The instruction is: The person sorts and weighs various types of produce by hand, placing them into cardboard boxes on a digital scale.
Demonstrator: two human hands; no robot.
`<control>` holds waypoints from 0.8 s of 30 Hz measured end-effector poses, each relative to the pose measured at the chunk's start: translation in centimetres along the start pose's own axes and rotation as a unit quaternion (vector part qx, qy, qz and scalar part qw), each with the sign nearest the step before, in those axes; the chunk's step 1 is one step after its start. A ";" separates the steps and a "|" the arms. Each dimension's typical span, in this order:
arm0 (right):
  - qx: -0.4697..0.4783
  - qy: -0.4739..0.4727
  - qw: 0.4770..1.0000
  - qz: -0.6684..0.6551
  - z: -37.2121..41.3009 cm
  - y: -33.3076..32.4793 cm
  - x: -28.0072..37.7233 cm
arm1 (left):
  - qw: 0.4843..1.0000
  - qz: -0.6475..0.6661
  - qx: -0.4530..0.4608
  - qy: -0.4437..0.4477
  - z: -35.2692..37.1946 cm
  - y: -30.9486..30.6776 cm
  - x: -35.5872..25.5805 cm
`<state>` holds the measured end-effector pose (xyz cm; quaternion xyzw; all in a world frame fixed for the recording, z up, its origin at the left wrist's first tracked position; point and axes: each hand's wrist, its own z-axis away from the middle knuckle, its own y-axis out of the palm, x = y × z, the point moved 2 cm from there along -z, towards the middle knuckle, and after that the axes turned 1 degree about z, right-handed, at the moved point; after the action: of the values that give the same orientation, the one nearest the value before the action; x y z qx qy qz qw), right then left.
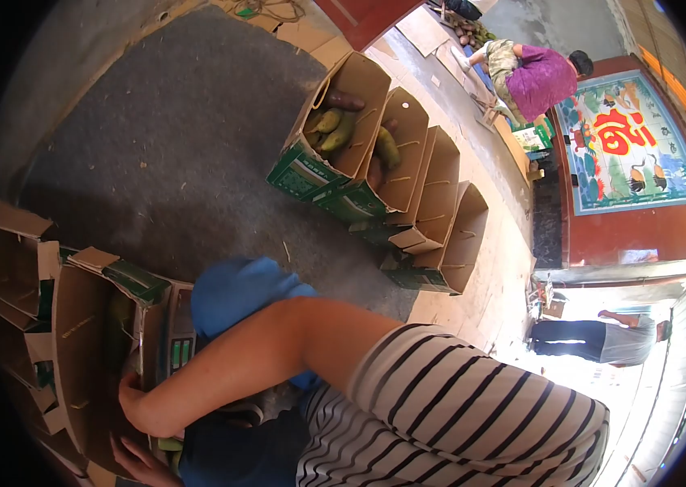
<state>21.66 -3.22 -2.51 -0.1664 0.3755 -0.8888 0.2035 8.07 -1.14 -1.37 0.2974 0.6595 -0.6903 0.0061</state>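
Observation:
The view lies on its side. My left hand (141, 408) reaches into an upright cardboard box (75, 341), its fingers bent beside the inner wall. They are partly hidden, and I cannot make out what they hold. A dark green fruit (120, 325) lies in shadow in that box, close to my left fingertips. Lower in the picture, my right hand (144, 464) is partly visible at the same box, fingers apart with nothing seen in them. Beside the box stands a device with a greenish display (181, 352), apparently a scale.
More open cartons (14, 268) stand at the left. Across the dark floor (172, 138) is a row of green-printed boxes (308, 174), two holding large green and brownish fruit (341, 130). A blue cloth-like thing (237, 296) is near my arm. Two people (541, 81) are farther off.

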 end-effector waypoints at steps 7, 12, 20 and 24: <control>-0.016 0.040 0.998 -0.042 -3.2 1.0 0.4 | 0.999 0.004 0.023 0.029 -0.5 1.7 5.2; -0.042 0.092 0.990 -0.094 -5.2 1.5 0.1 | 0.999 0.007 0.009 0.041 -0.5 1.6 3.9; -0.068 0.131 0.989 -0.023 -3.1 1.7 0.6 | 0.996 0.029 0.015 0.086 -0.4 1.7 4.2; -0.179 0.134 0.974 -0.046 -0.6 1.7 0.8 | 0.983 0.036 0.017 0.177 -0.8 0.7 5.0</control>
<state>21.08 -4.34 -4.05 -0.0965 0.5441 -0.8299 0.0772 4.54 1.45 -4.03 0.4386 0.6274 -0.6370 -0.0909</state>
